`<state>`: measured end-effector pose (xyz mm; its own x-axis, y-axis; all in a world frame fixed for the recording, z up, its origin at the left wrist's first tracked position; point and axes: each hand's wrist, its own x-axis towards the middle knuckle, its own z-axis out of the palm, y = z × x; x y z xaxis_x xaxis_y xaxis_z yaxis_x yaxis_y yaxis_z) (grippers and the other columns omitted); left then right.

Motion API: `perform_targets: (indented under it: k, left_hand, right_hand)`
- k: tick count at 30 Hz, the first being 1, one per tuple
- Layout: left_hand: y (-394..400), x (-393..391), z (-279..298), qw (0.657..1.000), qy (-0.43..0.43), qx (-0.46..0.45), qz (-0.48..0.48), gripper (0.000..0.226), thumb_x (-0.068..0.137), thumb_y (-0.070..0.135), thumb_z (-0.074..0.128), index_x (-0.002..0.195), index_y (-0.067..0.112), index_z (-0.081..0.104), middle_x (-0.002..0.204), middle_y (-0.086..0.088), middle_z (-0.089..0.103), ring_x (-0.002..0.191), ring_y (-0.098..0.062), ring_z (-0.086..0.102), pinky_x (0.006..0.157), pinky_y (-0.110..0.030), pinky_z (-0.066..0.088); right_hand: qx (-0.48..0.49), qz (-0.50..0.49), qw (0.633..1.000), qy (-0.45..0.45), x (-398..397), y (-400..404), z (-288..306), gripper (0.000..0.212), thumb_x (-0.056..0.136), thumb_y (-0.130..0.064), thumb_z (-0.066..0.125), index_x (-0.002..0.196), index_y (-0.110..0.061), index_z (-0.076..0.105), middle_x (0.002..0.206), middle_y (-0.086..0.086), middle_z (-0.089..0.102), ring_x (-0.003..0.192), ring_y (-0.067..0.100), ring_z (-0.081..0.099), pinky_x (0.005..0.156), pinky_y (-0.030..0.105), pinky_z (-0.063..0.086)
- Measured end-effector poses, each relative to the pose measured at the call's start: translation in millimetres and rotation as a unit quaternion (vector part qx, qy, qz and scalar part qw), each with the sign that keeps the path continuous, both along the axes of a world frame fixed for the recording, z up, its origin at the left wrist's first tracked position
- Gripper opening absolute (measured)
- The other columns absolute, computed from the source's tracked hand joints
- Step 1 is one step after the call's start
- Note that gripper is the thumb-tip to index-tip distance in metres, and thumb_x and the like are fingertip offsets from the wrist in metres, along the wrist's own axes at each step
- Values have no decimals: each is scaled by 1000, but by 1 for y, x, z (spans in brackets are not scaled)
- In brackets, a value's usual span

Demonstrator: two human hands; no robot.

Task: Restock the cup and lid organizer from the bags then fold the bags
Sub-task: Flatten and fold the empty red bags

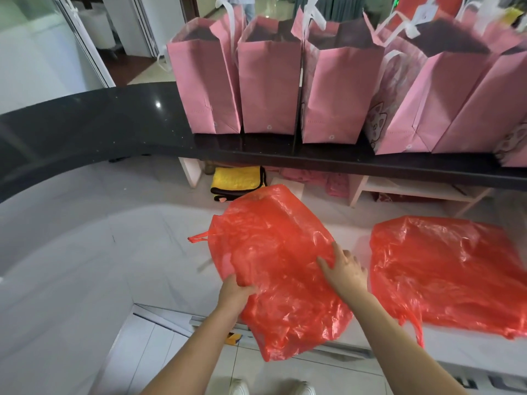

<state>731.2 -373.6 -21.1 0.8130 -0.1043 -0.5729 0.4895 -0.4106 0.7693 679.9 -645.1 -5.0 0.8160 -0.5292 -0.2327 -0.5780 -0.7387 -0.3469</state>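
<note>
A red plastic bag [273, 252] lies on the white counter [99, 252] in front of me, its lower end hanging over the counter's front edge. My left hand [233, 289] grips the bag's left edge. Spread flat, my right hand [345, 269] presses on the bag's right side. A second red plastic bag [450, 269] rests flattened on the counter to the right, apart from both hands. No cup and lid organizer is in view.
A black raised ledge [85, 118] runs across the back, carrying several upright pink paper bags [268, 86]. Under it is a yellow cloth [238, 179] and a white shelf [413, 192]. Tiled floor and my shoes show below.
</note>
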Motion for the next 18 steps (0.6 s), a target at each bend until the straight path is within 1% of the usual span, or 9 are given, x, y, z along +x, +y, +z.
perform_targets:
  k: [2, 4, 7, 9, 10, 12, 15, 17, 18]
  left_hand:
    - [4, 7, 3, 1000, -26, 1, 11, 39, 91, 16, 74, 126, 23, 59, 113, 1, 72, 103, -22, 68, 99, -47, 55]
    - [10, 17, 2, 998, -58, 19, 15, 47, 93, 18, 71, 137, 19, 55, 122, -3, 70, 110, -25, 68, 101, -49, 54]
    - [18, 33, 6, 994, -95, 39, 27, 37, 96, 22, 69, 130, 15, 58, 120, -5, 69, 111, -26, 66, 99, -47, 54]
    - [23, 43, 11, 991, -124, 38, 39, 30, 96, 19, 69, 124, 13, 60, 113, -5, 69, 105, -27, 67, 93, -43, 55]
    - [25, 46, 11, 989, -135, 34, 44, 29, 96, 19, 70, 123, 13, 60, 111, -6, 70, 104, -27, 67, 91, -42, 54]
    - [30, 48, 16, 988, -143, 13, 51, 30, 95, 23, 72, 122, 14, 61, 111, -4, 70, 102, -24, 67, 89, -37, 53]
    - [38, 42, 18, 991, -123, -19, 47, 42, 92, 38, 75, 125, 18, 58, 114, 1, 68, 105, -17, 67, 90, -34, 54]
    - [46, 36, 15, 993, -106, -29, 40, 48, 91, 46, 74, 128, 20, 57, 117, 1, 69, 108, -15, 67, 91, -32, 53]
    - [50, 32, 13, 994, -98, -29, 34, 50, 91, 47, 73, 130, 20, 56, 118, 1, 69, 108, -14, 67, 92, -32, 53]
  right_hand:
    - [0, 8, 1000, 27, -11, 2, -8, 71, 99, -60, 47, 160, -31, 25, 138, 11, 55, 128, 37, 52, 104, 51, 43]
    - [12, 13, 998, 57, -22, 4, -18, 75, 98, -64, 46, 160, -27, 26, 144, 12, 50, 132, 37, 47, 106, 52, 43]
    - [11, 16, 997, 80, -32, 10, -28, 78, 96, -74, 37, 157, -25, 32, 150, 11, 45, 136, 36, 43, 106, 53, 44]
    - [12, -17, 997, 67, -34, 15, -26, 79, 96, -77, 32, 154, -23, 38, 145, 11, 50, 133, 36, 47, 104, 52, 44]
    - [3, -39, 998, 41, -34, 18, -23, 77, 97, -76, 32, 151, -22, 43, 139, 11, 54, 130, 36, 50, 102, 51, 45]
    - [-33, -53, 996, -66, -34, 24, -20, 63, 100, -66, 41, 141, -19, 52, 127, 9, 59, 119, 34, 55, 97, 49, 45]
    - [-35, 11, 967, -252, -32, 29, -25, 39, 99, -38, 63, 131, -16, 57, 121, 5, 58, 112, 30, 57, 95, 47, 48]
    - [9, 71, 956, -283, -29, 29, -32, 42, 97, -27, 67, 134, -14, 54, 130, 6, 56, 121, 29, 56, 101, 47, 49]
    - [31, 97, 958, -269, -28, 29, -36, 47, 98, -28, 67, 140, -14, 51, 139, 7, 54, 130, 29, 53, 108, 48, 47]
